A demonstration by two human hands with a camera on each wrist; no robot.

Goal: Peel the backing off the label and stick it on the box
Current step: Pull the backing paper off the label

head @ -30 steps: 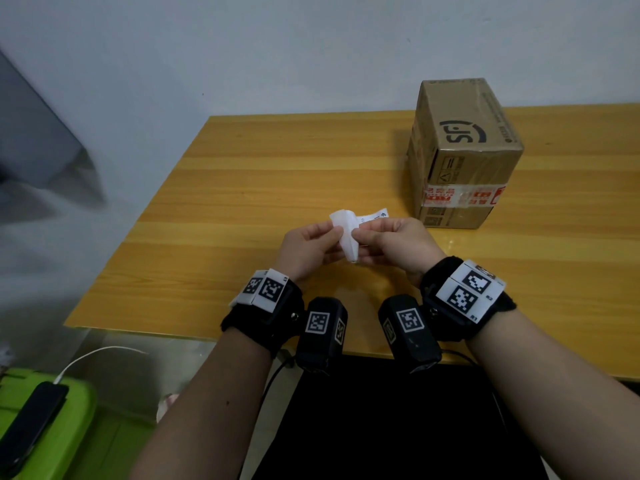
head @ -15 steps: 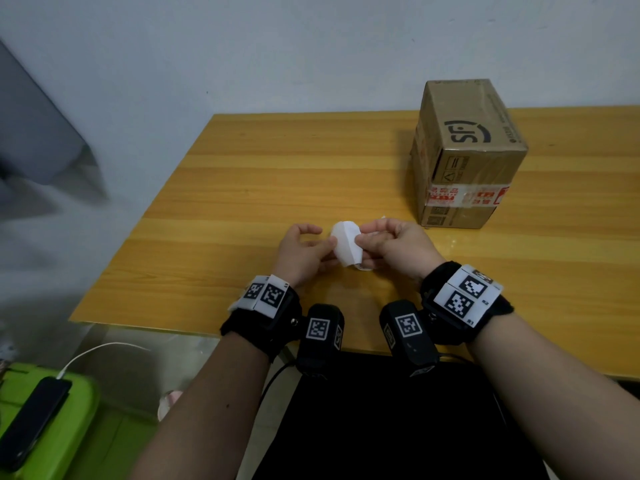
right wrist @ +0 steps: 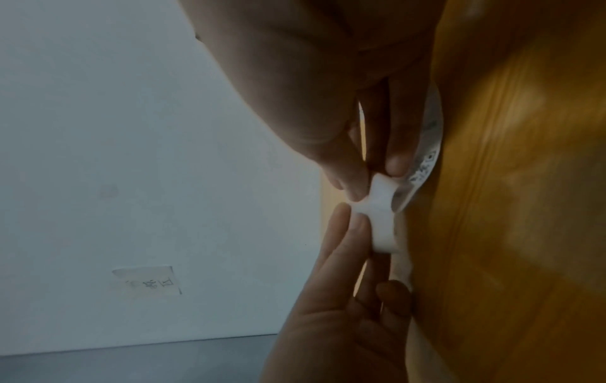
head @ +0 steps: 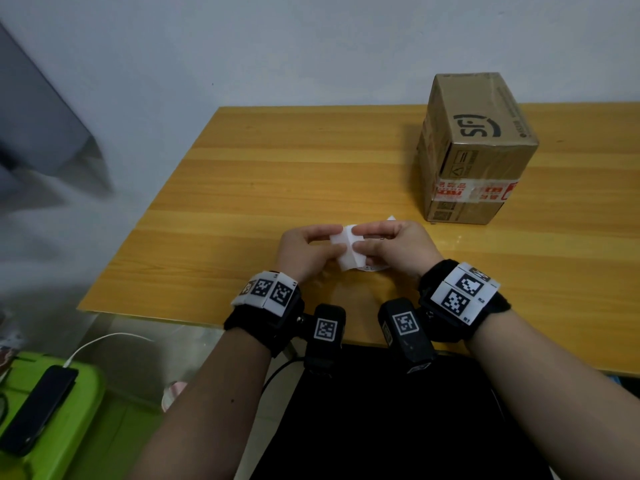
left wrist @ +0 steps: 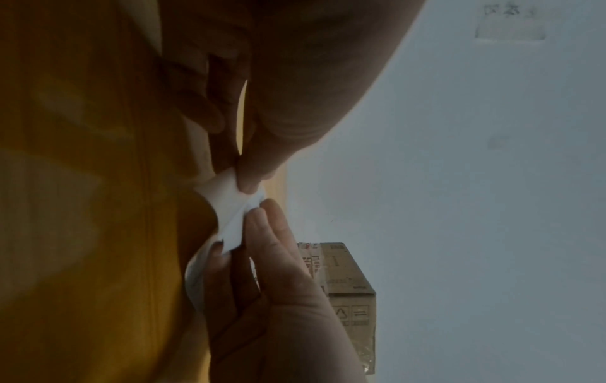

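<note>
A white label with its backing (head: 349, 251) is held just above the wooden table (head: 259, 168), near its front edge. My left hand (head: 334, 240) pinches its left side between thumb and fingers. My right hand (head: 361, 241) pinches its right side. In the left wrist view the white sheet (left wrist: 226, 207) bends between both thumbs. The right wrist view shows a curled white strip (right wrist: 380, 220), with a printed part (right wrist: 426, 160) trailing behind my right fingers. The brown cardboard box (head: 478, 150) stands upright at the back right, apart from both hands.
A green bin (head: 86, 386) with a black phone (head: 38, 407) and a white cable (head: 104, 341) sits on the floor at the lower left. A dark panel (head: 34, 116) leans by the left wall. The wall (head: 311, 46) is close behind the table.
Both hands have sunk a little toward the table with the label. My left fingers, loosely touching half a second ago, now pinch the sheet, which lies flatter between the hands.
</note>
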